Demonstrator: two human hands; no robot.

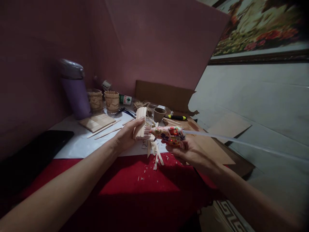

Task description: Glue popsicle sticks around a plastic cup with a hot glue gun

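My left hand [127,132] grips a small panel of popsicle sticks [140,123], held upright above the white paper. In my right hand [184,150] is a glue gun [169,134] with a colourful floral pattern, a red light showing on it. Its nozzle points left, close to the panel's right side; whether they touch I cannot tell. A long clear glue stick [217,135] runs out of the gun's back to the right. Below the panel, loose popsicle sticks [157,153] and small wood scraps lie over the edge of the paper and the red cloth [135,180].
At left stand a purple bottle [75,93] and two decorated cups [112,100]. A flat stick panel [96,121] lies on the white paper [72,146]. Behind are a small brown pot [159,114], a utility knife [177,118], twine [142,105] and a cardboard sheet [161,96].
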